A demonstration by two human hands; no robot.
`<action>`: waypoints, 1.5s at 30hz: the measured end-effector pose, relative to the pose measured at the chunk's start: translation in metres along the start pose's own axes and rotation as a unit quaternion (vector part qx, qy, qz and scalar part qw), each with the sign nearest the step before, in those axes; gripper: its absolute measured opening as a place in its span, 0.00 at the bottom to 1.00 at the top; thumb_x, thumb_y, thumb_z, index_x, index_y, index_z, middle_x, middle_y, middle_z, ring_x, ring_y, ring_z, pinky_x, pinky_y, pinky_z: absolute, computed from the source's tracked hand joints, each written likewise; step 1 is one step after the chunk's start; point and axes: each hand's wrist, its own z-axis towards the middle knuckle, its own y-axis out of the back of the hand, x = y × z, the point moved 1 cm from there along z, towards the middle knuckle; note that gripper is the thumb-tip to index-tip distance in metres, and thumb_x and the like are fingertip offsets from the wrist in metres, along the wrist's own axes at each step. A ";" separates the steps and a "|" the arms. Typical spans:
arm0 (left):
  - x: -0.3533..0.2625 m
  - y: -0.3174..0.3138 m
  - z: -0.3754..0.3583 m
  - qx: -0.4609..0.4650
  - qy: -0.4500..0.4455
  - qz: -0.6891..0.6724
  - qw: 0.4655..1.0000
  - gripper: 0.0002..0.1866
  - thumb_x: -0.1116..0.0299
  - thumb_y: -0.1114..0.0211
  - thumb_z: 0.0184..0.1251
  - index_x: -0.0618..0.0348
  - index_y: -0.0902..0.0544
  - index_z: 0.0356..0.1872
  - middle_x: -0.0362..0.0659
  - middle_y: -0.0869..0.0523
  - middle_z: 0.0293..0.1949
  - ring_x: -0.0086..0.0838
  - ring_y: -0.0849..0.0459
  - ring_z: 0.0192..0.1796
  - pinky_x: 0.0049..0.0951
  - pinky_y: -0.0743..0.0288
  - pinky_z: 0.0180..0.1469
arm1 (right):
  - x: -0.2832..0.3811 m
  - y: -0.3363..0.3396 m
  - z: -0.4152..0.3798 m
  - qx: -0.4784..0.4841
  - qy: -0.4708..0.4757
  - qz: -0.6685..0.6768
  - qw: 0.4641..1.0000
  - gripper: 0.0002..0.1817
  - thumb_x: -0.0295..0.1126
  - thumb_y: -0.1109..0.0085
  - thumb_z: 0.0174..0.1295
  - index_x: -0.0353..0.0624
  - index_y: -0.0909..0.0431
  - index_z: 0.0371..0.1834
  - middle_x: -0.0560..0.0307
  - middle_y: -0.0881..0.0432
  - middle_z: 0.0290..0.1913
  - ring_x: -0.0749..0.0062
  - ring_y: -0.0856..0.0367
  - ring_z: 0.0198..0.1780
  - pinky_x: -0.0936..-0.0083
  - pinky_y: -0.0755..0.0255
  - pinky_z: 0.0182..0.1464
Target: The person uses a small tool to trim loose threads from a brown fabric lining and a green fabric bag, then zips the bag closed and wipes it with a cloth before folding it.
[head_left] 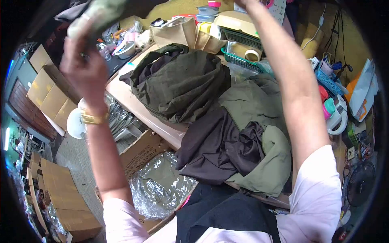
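Note:
My left hand is raised at the upper left, blurred by motion, its fingers closed on a pale green cloth that runs out of view at the top. My right arm reaches up to the top edge, where only a small part of my right hand shows; its fingers are hidden. Below, on the table, lie a dark olive garment bundle and, to its right, a lighter green garment with dark brown cloth folded over it.
A cardboard box lined with clear plastic stands at the table's near left side. Green baskets, paper bags and a white bowl are at the back. A fan stands at the right; more cardboard is lower left.

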 end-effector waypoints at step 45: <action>-0.155 -0.040 -0.079 0.603 0.246 -0.288 0.702 0.11 0.71 0.26 0.55 0.65 0.16 0.37 0.49 0.14 0.26 0.41 0.15 0.30 0.36 0.22 0.38 | 0.161 -0.047 -0.329 0.243 -0.098 -0.774 0.576 0.29 0.44 0.24 0.49 0.48 0.21 0.55 0.51 0.20 0.51 0.52 0.23 0.56 0.53 0.33 0.58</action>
